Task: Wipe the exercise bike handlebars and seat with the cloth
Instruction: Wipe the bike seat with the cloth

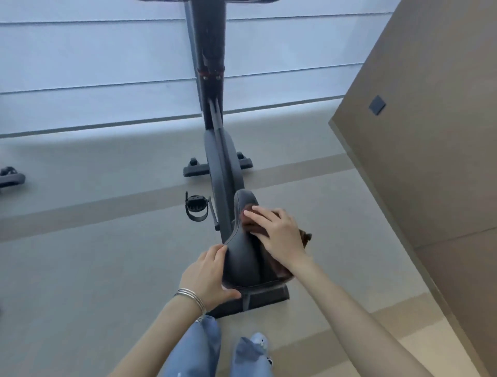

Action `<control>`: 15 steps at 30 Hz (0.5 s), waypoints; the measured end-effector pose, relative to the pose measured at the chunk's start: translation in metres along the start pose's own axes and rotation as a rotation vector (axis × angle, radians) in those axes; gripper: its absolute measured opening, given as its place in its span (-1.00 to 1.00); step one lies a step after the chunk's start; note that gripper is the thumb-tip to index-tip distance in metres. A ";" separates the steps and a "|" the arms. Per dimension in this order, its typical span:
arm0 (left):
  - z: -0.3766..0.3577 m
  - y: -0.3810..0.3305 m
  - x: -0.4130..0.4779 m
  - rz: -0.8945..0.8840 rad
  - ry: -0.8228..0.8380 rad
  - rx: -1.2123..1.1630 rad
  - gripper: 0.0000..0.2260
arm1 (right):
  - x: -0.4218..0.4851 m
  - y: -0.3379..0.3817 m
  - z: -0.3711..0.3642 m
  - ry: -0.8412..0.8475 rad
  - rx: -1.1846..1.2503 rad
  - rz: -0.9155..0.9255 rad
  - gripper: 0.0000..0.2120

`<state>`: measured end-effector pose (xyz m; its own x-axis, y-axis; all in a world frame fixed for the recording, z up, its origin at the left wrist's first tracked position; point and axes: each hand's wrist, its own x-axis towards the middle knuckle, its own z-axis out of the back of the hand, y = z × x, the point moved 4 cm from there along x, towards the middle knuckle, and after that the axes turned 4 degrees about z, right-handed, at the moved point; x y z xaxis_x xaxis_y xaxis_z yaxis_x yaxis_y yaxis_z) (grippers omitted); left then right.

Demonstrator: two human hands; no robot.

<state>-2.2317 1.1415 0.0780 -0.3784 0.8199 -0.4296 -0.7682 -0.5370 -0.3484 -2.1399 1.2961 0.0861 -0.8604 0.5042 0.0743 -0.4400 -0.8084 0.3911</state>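
Observation:
The black padded seat (242,258) of the exercise bike is just in front of me, nose pointing away. My left hand (207,277) grips the seat's rear left edge, thumb under the back rim. My right hand (277,231) lies flat with straight fingers on a dark brown cloth (271,269), pressing it onto the right side of the seat. Part of the cloth hangs off the right edge. The bike's upright post (211,62) rises toward the handlebars (204,1), which are cut off at the top of the view.
A left pedal with strap (196,207) sticks out beside the frame. The front stabiliser (217,166) and rear stabiliser (258,298) rest on the grey floor. A brown wall (430,134) stands close on the right. Another machine's foot (10,177) shows at far left.

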 end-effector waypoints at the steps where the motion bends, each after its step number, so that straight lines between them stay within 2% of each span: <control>1: -0.003 -0.002 0.000 0.016 -0.008 -0.017 -0.16 | 0.018 -0.004 0.000 0.013 0.003 0.004 -0.58; 5: -0.005 -0.004 0.005 0.045 -0.017 -0.048 -0.19 | 0.056 -0.009 0.003 0.042 0.014 -0.036 -0.58; 7: -0.005 -0.001 0.008 0.043 -0.018 -0.026 -0.20 | 0.030 -0.007 0.005 0.042 -0.001 0.002 -0.59; 11: -0.008 0.005 0.011 0.012 -0.036 -0.071 -0.21 | -0.059 -0.005 0.012 -0.085 -0.029 0.077 -0.48; 15: -0.010 0.007 0.013 0.003 -0.031 -0.084 -0.21 | -0.045 -0.003 0.008 -0.114 -0.021 0.020 -0.52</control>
<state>-2.2370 1.1468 0.0618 -0.3972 0.8235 -0.4051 -0.7219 -0.5529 -0.4161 -2.0974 1.2780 0.0894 -0.8350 0.5178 0.1862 -0.4290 -0.8245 0.3690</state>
